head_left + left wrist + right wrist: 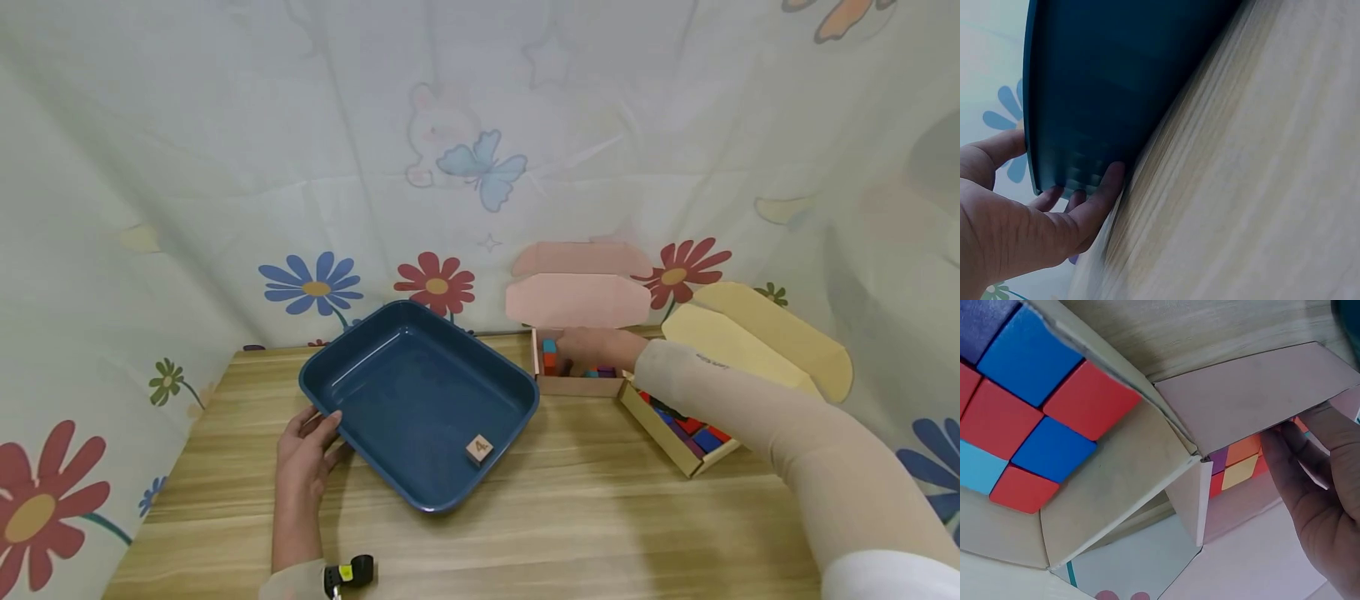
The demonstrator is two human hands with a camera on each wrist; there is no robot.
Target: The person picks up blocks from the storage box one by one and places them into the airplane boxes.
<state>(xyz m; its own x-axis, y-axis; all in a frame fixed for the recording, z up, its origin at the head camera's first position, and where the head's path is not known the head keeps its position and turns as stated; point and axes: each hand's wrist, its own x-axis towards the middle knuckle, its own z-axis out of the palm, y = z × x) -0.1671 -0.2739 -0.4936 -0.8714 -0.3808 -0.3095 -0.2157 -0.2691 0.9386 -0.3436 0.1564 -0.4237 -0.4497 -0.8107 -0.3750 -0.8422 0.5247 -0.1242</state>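
A deep blue tray (420, 392) stands on the table, with a small wooden block marked 4 (479, 450) inside it near the front right corner. My left hand (306, 458) grips the tray's left edge, thumb at the rim and fingers against the outer wall, as the left wrist view also shows. Reaching into a pink box (577, 386), my right hand (596, 346) is among coloured blocks (550, 358). In the right wrist view the box wall hides the fingertips of this hand (1329, 481), so I cannot tell whether they hold a block.
Right of the pink box, a yellow box (660, 433) sits at an angle with its lid up, holding red, blue and purple blocks (1035, 356). My right forearm crosses over it. A patterned curtain (480, 167) hangs behind the wooden table (570, 508).
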